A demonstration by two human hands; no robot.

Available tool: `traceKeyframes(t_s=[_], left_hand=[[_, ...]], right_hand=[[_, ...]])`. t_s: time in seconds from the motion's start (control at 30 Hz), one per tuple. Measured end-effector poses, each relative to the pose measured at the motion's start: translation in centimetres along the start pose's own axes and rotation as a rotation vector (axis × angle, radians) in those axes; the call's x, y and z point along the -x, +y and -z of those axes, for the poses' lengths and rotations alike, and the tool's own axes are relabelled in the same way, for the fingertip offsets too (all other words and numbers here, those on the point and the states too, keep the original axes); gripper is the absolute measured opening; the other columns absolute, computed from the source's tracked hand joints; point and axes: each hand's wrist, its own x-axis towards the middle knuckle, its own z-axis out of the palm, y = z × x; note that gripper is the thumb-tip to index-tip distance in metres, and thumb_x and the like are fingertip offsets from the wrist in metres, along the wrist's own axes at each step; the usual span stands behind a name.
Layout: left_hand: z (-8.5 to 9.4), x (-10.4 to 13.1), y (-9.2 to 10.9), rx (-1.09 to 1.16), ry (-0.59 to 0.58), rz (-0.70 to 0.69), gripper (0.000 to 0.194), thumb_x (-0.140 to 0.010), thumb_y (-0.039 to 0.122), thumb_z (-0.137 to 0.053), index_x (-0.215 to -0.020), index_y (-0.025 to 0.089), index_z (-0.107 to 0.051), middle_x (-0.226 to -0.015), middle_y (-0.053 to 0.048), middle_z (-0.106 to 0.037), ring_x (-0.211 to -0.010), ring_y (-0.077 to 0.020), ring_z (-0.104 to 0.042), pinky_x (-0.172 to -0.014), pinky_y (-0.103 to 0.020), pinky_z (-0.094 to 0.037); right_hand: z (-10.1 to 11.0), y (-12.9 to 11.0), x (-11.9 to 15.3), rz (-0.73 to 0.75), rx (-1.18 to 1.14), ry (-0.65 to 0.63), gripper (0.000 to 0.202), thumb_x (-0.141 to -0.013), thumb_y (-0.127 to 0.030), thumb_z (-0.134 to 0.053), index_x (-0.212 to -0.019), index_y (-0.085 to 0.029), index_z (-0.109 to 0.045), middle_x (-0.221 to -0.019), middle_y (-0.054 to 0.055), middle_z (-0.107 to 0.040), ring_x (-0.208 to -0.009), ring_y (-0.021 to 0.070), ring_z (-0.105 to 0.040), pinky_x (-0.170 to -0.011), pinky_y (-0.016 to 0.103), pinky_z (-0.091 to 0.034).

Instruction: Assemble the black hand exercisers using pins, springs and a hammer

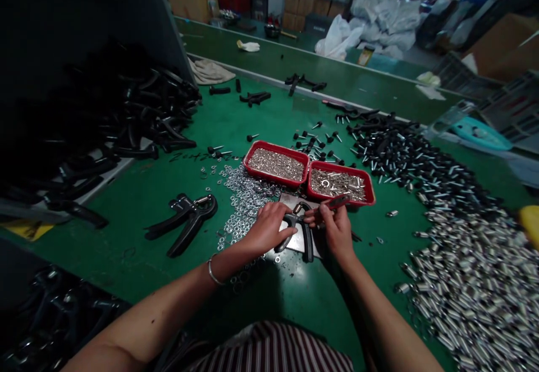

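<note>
My left hand (269, 225) is closed on a black hand grip exerciser (308, 240), its thumb lying across one handle. The exerciser rests over a small metal plate (296, 243) on the green table, and a coil spring (298, 208) shows near its top. My right hand (337, 230) is closed on a tool with a dark red handle (339, 201), whose working end I cannot make out. Its fingertips are close to the exerciser's right side. To the left lies another black exerciser (189, 220) with its spring fitted.
Two red trays of small metal parts, the left tray (275, 181) and the right tray (370, 186), stand behind my hands. Washers (242, 209) spread leftward. Springs (484, 282) and black-headed screws (404, 153) are heaped right, black handles (143, 108) left. A raised ledge (278, 60) runs behind.
</note>
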Motion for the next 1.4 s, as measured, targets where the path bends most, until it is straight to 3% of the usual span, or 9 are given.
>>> traceKeyframes(t_s=[0.27, 0.47, 0.57, 0.7, 0.77, 0.87, 1.03, 1.23, 1.4], left_hand=[[0.4, 0.0, 0.6, -0.042, -0.021, 0.01, 0.038, -0.086, 0.037, -0.067, -0.118, 0.022, -0.053, -0.121, -0.008, -0.057, -0.118, -0.0285, -0.046, -0.101, -0.045, -0.037], [0.5, -0.1, 1.0, -0.131, -0.025, 0.013, 0.03, -0.089, 0.041, -0.063, -0.111, 0.021, -0.058, -0.118, -0.009, -0.059, -0.115, -0.0291, -0.049, -0.098, -0.044, -0.037], [0.3, 0.3, 0.7, -0.127, -0.016, -0.01, 0.04, -0.087, 0.043, -0.066, -0.119, 0.021, -0.056, -0.123, -0.009, -0.058, -0.117, -0.0299, -0.048, -0.099, -0.045, -0.036], [1.8, -0.9, 0.0, -0.078, 0.021, -0.119, 0.039, -0.091, 0.04, -0.061, -0.126, 0.023, -0.056, -0.125, -0.007, -0.06, -0.116, -0.0256, -0.05, -0.099, -0.041, -0.037], [3.6, -3.3, -0.8, -0.13, 0.121, -0.167, 0.028, -0.096, 0.036, -0.053, -0.121, 0.023, -0.061, -0.117, -0.006, -0.064, -0.111, -0.0231, -0.053, -0.097, -0.038, -0.038], [6.8, -8.7, -2.7, -0.39, 0.244, -0.093, 0.025, -0.098, 0.027, -0.047, -0.11, 0.019, -0.067, -0.11, -0.009, -0.066, -0.109, -0.025, -0.055, -0.096, -0.04, -0.037], [9.8, -14.9, -5.5, -0.701, 0.082, 0.074, 0.018, -0.084, 0.007, -0.054, -0.083, 0.009, -0.072, -0.095, -0.02, -0.07, -0.095, -0.0306, -0.063, -0.086, -0.042, -0.042], [9.0, -14.1, -6.2, -0.749, 0.113, 0.013, 0.027, -0.091, 0.009, -0.045, -0.103, 0.008, -0.069, -0.11, -0.021, -0.066, -0.106, -0.0315, -0.061, -0.088, -0.042, -0.042], [8.3, -14.1, -6.2, -0.737, 0.122, 0.022, 0.026, -0.091, 0.007, -0.044, -0.098, 0.006, -0.068, -0.101, -0.021, -0.068, -0.102, -0.0307, -0.062, -0.089, -0.043, -0.041]], right_hand=[[-1.3, -1.4, 0.5, 0.144, 0.609, -0.048, 0.023, -0.091, -0.044, -0.053, -0.098, -0.023, -0.047, -0.081, 0.008, -0.068, -0.075, 0.0283, -0.069, -0.069, 0.038, -0.051], [-2.0, -6.5, -0.3, 0.207, -0.193, -0.152, 0.02, -0.101, -0.044, -0.035, -0.107, -0.028, -0.044, -0.069, -0.004, -0.063, -0.049, 0.014, -0.055, -0.052, 0.027, -0.045], [1.6, -6.4, -0.6, 0.184, -0.211, -0.048, 0.024, -0.1, -0.047, -0.038, -0.109, -0.028, -0.048, -0.072, -0.002, -0.065, -0.051, 0.014, -0.057, -0.054, 0.028, -0.047], [10.1, -2.3, 0.3, -0.028, 0.431, 0.075, 0.031, -0.089, -0.054, -0.057, -0.095, -0.024, -0.057, -0.058, -0.003, -0.06, -0.047, 0.0163, -0.054, -0.048, 0.027, -0.042], [13.8, -0.7, 1.1, -0.149, 0.784, -0.027, 0.036, -0.086, -0.058, -0.056, -0.088, -0.023, -0.062, -0.056, -0.001, -0.061, -0.048, 0.0195, -0.057, -0.047, 0.029, -0.041], [15.8, -0.7, 1.3, -0.027, 1.121, 0.003, 0.042, -0.088, -0.059, -0.053, -0.1, -0.022, -0.068, -0.083, 0.008, -0.073, -0.069, 0.0256, -0.067, -0.057, 0.033, -0.046], [9.1, -4.2, -3.7, 0.333, 0.998, -0.112, 0.026, -0.095, -0.04, -0.05, -0.098, -0.022, -0.069, -0.097, 0.008, -0.072, -0.085, 0.0229, -0.066, -0.074, 0.034, -0.048], [-2.8, -5.3, -12.9, 0.626, 1.29, -0.381, 0.021, -0.093, -0.022, -0.054, -0.087, -0.016, -0.073, -0.09, 0.012, -0.071, -0.088, 0.024, -0.057, -0.086, 0.036, -0.038], [-5.7, -3.9, -16.5, 0.609, 1.313, -0.447, 0.012, -0.085, -0.019, -0.063, -0.081, -0.014, -0.073, -0.085, 0.012, -0.072, -0.085, 0.0245, -0.055, -0.085, 0.035, -0.035]])
